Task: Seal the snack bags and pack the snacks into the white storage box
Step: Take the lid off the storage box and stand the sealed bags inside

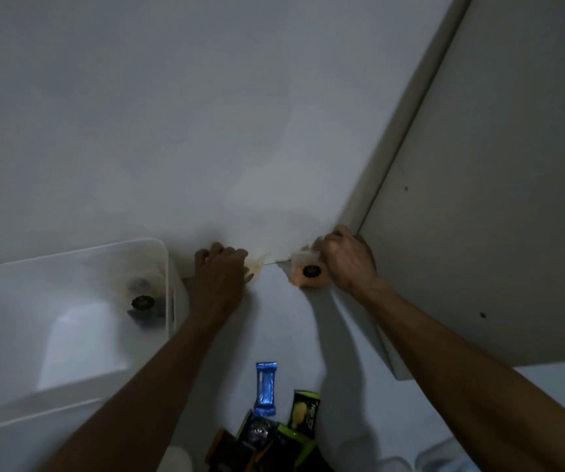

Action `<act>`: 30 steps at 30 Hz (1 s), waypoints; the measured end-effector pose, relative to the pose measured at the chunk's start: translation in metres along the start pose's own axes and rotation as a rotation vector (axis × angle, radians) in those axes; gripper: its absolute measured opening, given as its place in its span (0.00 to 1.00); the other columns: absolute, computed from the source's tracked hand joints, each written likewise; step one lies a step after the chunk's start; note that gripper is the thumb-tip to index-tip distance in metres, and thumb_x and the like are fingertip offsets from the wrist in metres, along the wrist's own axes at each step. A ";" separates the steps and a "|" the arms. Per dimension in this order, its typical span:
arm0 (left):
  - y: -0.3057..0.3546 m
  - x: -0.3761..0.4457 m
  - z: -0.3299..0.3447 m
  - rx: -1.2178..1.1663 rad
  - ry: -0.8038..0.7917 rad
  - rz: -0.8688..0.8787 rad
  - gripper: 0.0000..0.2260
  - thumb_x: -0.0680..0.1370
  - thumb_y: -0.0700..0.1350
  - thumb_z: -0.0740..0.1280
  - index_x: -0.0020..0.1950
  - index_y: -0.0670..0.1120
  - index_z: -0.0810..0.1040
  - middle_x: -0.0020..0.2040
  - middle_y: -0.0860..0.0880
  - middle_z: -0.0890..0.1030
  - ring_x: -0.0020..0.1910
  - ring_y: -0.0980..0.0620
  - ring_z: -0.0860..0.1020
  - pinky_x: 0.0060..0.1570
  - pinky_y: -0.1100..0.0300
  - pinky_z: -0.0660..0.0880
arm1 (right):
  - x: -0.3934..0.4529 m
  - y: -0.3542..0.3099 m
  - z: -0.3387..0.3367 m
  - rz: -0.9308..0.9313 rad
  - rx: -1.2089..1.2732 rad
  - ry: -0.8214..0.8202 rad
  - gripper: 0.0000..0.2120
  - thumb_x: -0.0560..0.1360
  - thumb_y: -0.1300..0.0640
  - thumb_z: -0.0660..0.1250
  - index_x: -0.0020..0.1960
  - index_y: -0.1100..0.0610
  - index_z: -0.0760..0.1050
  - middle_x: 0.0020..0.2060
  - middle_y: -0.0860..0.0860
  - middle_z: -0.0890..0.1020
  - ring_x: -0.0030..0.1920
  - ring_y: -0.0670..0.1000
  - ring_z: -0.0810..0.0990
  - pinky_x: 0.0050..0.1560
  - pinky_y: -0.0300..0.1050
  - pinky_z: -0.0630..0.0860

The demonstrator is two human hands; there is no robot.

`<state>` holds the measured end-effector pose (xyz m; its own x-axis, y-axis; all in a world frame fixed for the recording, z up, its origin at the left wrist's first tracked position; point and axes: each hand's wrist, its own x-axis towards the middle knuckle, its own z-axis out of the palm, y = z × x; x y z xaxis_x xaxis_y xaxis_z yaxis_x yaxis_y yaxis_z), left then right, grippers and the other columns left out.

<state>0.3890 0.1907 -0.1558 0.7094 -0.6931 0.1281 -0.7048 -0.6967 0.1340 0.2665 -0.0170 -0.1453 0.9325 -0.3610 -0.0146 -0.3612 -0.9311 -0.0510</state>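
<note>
The right hand (347, 260) curls round a pale orange snack pack (310, 272) with a dark round mark, at the back of the white tabletop (281, 321) against the wall. The left hand (221, 274) covers a blurred orange wrapper (257, 267); whether it grips I cannot tell. One similar pack (142, 301) lies in the white storage box (70, 257) at left. A blue bar wrapper (265, 390) and green packets (303, 413) wait nearer. Judged risk: lifting both together in dim light, either pack could slip or clip the box rim.
</note>
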 end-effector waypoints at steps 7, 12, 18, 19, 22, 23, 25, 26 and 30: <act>0.002 -0.017 -0.073 0.044 0.027 -0.009 0.09 0.80 0.50 0.64 0.53 0.51 0.83 0.48 0.50 0.83 0.53 0.47 0.74 0.51 0.52 0.64 | -0.031 -0.030 -0.070 0.006 -0.073 -0.007 0.08 0.78 0.52 0.67 0.54 0.51 0.82 0.50 0.51 0.83 0.59 0.53 0.72 0.48 0.48 0.67; -0.029 -0.040 -0.160 -0.173 0.137 -0.035 0.08 0.79 0.50 0.67 0.52 0.50 0.85 0.49 0.49 0.84 0.54 0.46 0.75 0.53 0.50 0.66 | -0.057 -0.083 -0.161 -0.002 -0.027 0.090 0.09 0.75 0.47 0.70 0.52 0.49 0.82 0.49 0.55 0.78 0.53 0.55 0.77 0.41 0.45 0.65; -0.108 -0.066 -0.236 -0.262 0.177 -0.097 0.07 0.78 0.49 0.69 0.48 0.50 0.86 0.49 0.49 0.85 0.56 0.45 0.77 0.55 0.49 0.65 | -0.066 -0.178 -0.229 -0.092 0.074 0.246 0.04 0.77 0.49 0.69 0.49 0.47 0.81 0.48 0.52 0.79 0.53 0.53 0.75 0.41 0.47 0.70; -0.119 -0.069 -0.243 -0.269 0.177 -0.108 0.06 0.78 0.49 0.69 0.48 0.50 0.86 0.49 0.50 0.85 0.55 0.45 0.78 0.56 0.49 0.66 | -0.065 -0.195 -0.232 -0.103 0.097 0.267 0.04 0.77 0.48 0.69 0.49 0.47 0.81 0.48 0.52 0.79 0.53 0.53 0.75 0.41 0.47 0.70; -0.149 -0.078 -0.257 -0.290 0.170 -0.146 0.06 0.77 0.49 0.70 0.46 0.50 0.86 0.47 0.50 0.85 0.54 0.46 0.79 0.59 0.48 0.67 | -0.062 -0.246 -0.230 -0.143 0.138 0.307 0.06 0.77 0.47 0.68 0.50 0.47 0.81 0.48 0.52 0.80 0.53 0.53 0.75 0.42 0.48 0.71; -0.158 -0.078 -0.258 -0.302 0.158 -0.159 0.05 0.76 0.49 0.71 0.46 0.50 0.86 0.46 0.51 0.86 0.53 0.46 0.79 0.59 0.48 0.67 | -0.061 -0.262 -0.226 -0.159 0.145 0.319 0.06 0.77 0.48 0.68 0.51 0.47 0.81 0.48 0.51 0.80 0.54 0.53 0.75 0.42 0.48 0.71; -0.172 -0.078 -0.258 -0.334 0.113 -0.190 0.04 0.75 0.50 0.72 0.44 0.51 0.85 0.46 0.51 0.86 0.51 0.47 0.80 0.61 0.47 0.69 | -0.060 -0.290 -0.213 -0.196 0.125 0.335 0.06 0.77 0.49 0.68 0.51 0.49 0.82 0.47 0.51 0.81 0.54 0.52 0.75 0.42 0.48 0.71; -0.178 -0.076 -0.255 -0.351 0.086 -0.205 0.04 0.75 0.50 0.73 0.44 0.51 0.85 0.46 0.52 0.86 0.50 0.48 0.80 0.62 0.47 0.70 | -0.058 -0.301 -0.203 -0.220 0.097 0.338 0.06 0.77 0.50 0.68 0.51 0.49 0.82 0.46 0.50 0.82 0.54 0.52 0.74 0.41 0.48 0.70; -0.195 -0.071 -0.233 -0.373 -0.017 -0.240 0.04 0.72 0.51 0.75 0.41 0.52 0.86 0.44 0.53 0.85 0.50 0.49 0.80 0.60 0.46 0.73 | -0.051 -0.331 -0.153 -0.269 0.053 0.266 0.07 0.77 0.50 0.67 0.50 0.50 0.82 0.47 0.49 0.81 0.55 0.53 0.73 0.43 0.47 0.66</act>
<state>0.4768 0.4190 0.0379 0.8505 -0.5248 0.0339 -0.4681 -0.7260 0.5038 0.3381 0.3012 0.0250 0.9575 -0.1113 0.2661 -0.0962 -0.9930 -0.0692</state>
